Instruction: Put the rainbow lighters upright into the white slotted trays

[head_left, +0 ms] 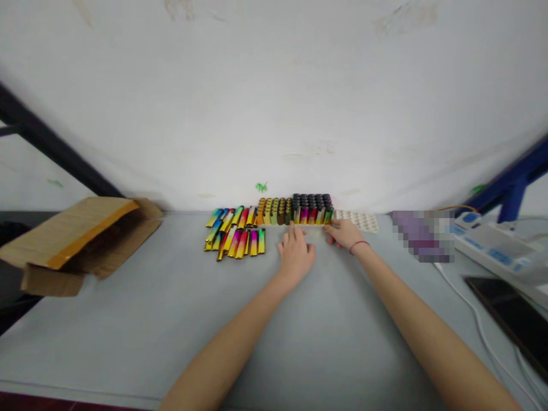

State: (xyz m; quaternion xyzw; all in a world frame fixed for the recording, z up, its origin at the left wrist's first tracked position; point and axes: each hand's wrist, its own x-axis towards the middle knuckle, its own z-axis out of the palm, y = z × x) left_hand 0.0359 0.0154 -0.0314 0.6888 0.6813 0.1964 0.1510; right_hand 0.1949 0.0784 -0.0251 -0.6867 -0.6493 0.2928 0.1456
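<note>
My left hand [296,257] is palm down with its fingers stretched out, the index fingertip at the front edge of the standing rows. No held thing shows in it. At the right end of the rows, my right hand [346,233] has its fingers drawn together; what they grip, if anything, is hidden. Black-topped, shiny lighter-like pieces [312,208] stand upright in tight rows. Beside them on the left are gold-topped upright pieces [272,211]. Many similar gradient-coloured pieces [242,242] lie flat further left. A white tray with small cavities [362,221] extends right, behind my right hand.
An open cardboard box [98,242] lies at the left on the grey table [171,331]. To the right are a blurred-out purple item [422,234], a white power strip [496,248], a dark phone [509,314] and white cables [475,314]. A wall [274,103] rises behind.
</note>
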